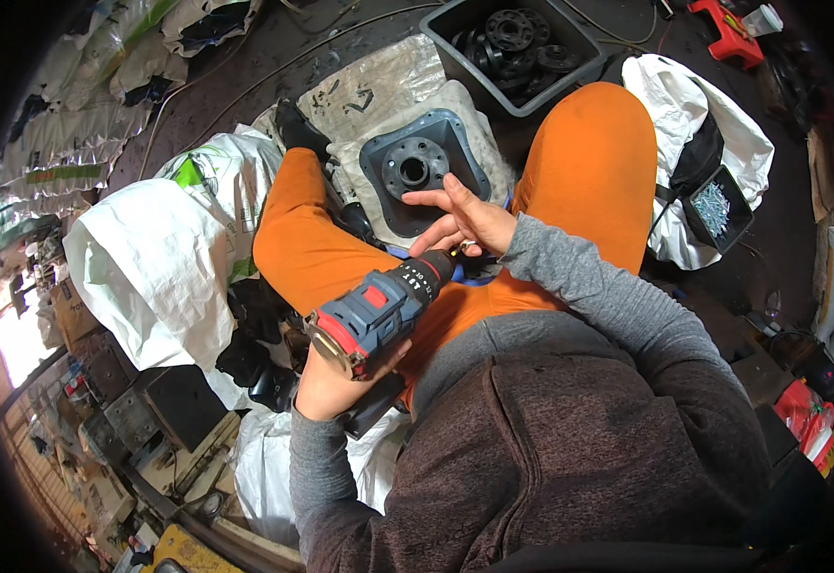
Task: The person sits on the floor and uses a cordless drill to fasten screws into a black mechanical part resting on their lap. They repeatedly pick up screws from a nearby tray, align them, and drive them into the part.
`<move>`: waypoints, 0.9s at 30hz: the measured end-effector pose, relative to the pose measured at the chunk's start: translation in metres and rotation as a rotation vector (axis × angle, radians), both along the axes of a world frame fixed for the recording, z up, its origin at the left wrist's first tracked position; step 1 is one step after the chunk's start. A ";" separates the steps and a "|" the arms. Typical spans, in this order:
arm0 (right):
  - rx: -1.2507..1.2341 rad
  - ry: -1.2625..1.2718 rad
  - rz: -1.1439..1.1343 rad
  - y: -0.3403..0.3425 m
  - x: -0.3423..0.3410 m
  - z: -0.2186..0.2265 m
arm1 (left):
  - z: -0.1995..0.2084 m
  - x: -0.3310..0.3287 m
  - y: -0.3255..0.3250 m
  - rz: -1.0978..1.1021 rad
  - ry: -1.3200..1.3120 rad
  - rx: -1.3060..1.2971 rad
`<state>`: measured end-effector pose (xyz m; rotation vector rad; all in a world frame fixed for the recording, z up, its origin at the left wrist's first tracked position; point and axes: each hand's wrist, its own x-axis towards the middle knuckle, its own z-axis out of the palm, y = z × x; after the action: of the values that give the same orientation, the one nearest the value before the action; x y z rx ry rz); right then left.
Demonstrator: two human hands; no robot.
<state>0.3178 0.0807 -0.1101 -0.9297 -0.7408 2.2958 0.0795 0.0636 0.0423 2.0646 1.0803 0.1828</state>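
Note:
My left hand [336, 387] is wrapped round the handle of a blue-grey and red cordless drill [374, 310], whose chuck points away to the right. My right hand [470, 224] hovers at the chuck's front end, thumb and fingers spread apart. Something small and shiny shows by its lower fingers, too small to name. Just beyond that hand, between my legs, lies a square grey metal housing [379, 158] with rounded corners and holes along its rim. A round, holed hub [417, 164] with a dark central bore sits in its middle.
Pale sacking [388, 72] lies under the housing. A grey crate [584, 81] of dark round metal parts stands beyond. To the right, a black tray [737, 229] of screws rests on a white sack [665, 95]. White sacks [149, 267] bulge on the left. Cables cross the floor.

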 end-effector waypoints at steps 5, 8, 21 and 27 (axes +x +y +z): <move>-0.064 -0.018 -0.138 -0.002 -0.001 0.004 | 0.000 -0.004 0.000 -0.022 0.037 0.028; -0.244 -0.063 -0.400 -0.015 -0.002 -0.013 | 0.004 -0.008 0.003 -0.040 0.064 0.084; -0.507 0.340 -0.230 -0.028 0.002 -0.019 | 0.011 -0.011 0.003 -0.036 0.057 0.050; -0.548 0.314 -0.135 -0.017 0.000 -0.021 | 0.010 -0.007 -0.004 0.024 0.062 -0.051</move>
<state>0.3174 0.0633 -0.1314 -0.7780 0.0915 2.4816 0.0728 0.0600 0.0522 2.0243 1.1367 0.1029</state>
